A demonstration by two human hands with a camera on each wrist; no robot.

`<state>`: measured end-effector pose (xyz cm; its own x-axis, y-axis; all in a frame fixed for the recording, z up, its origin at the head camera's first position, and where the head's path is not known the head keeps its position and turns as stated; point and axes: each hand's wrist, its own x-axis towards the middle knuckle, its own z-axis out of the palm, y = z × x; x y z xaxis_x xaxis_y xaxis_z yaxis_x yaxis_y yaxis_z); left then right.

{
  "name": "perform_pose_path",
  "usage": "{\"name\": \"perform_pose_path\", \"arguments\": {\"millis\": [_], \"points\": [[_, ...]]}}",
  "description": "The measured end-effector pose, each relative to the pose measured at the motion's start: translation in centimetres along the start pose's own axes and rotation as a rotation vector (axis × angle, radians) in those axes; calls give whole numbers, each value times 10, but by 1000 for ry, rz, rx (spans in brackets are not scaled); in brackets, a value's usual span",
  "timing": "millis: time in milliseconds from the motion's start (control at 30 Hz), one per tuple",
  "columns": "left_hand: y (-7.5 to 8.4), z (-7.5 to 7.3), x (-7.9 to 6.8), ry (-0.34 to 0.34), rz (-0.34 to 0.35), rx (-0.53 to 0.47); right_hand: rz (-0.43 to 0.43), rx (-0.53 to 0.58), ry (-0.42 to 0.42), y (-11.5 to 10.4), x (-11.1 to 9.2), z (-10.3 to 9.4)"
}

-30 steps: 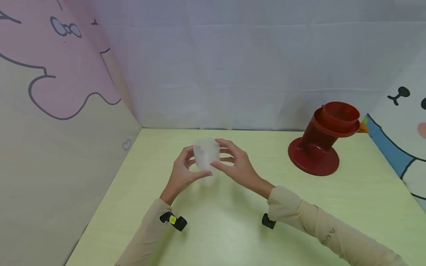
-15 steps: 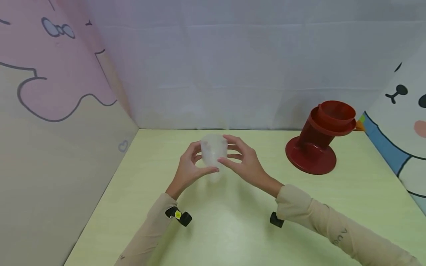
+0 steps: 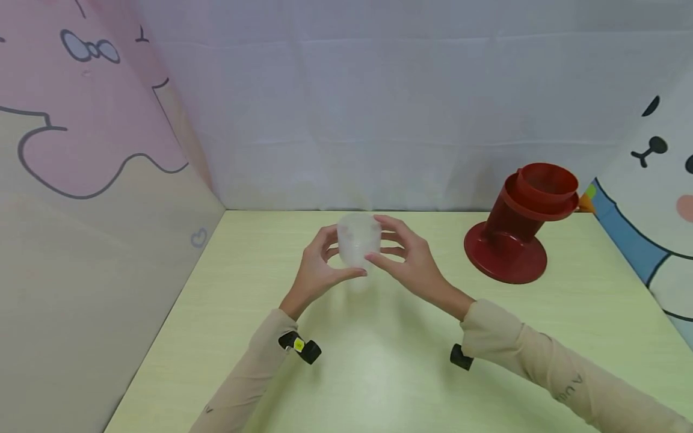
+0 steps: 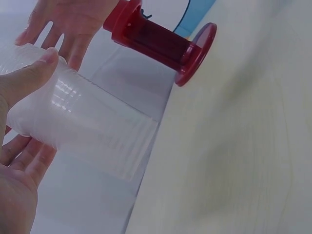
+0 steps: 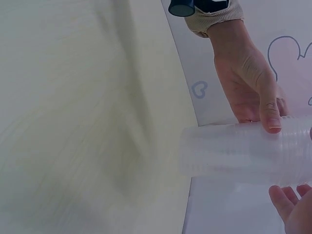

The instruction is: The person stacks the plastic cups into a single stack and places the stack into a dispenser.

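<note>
A stack of clear plastic cups is held up over the table between both hands. My left hand grips the stack from its left side, the thumb across the near face. From the right, my right hand holds it, thumb in front and fingers behind. In the left wrist view, the nested rims of the cup stack lie by the fingers, and its narrower end points down towards the table. The right wrist view shows the cup stack crossing between the two hands.
A dark red plastic stand, with a round base and a tilted open tube, is at the table's back right. Pale cloth hangs behind the light table. Printed cartoon sheets border the left and right sides.
Both hands have moved right and slightly up in the head view, carrying the cup stack with them. The head view has shifted a little. The red stand stays on the table.
</note>
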<state>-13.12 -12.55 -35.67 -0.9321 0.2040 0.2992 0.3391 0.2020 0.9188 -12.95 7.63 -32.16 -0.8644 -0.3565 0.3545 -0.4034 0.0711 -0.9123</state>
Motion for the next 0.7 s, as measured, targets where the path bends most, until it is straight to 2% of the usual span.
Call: {"name": "perform_pose_path", "arguments": {"millis": [333, 700], "points": [[6, 8, 6, -17, 10, -1, 34, -38, 14, -5, -4, -10], [11, 20, 15, -29, 47, -35, 19, -77, 40, -7, -7, -22]]}}
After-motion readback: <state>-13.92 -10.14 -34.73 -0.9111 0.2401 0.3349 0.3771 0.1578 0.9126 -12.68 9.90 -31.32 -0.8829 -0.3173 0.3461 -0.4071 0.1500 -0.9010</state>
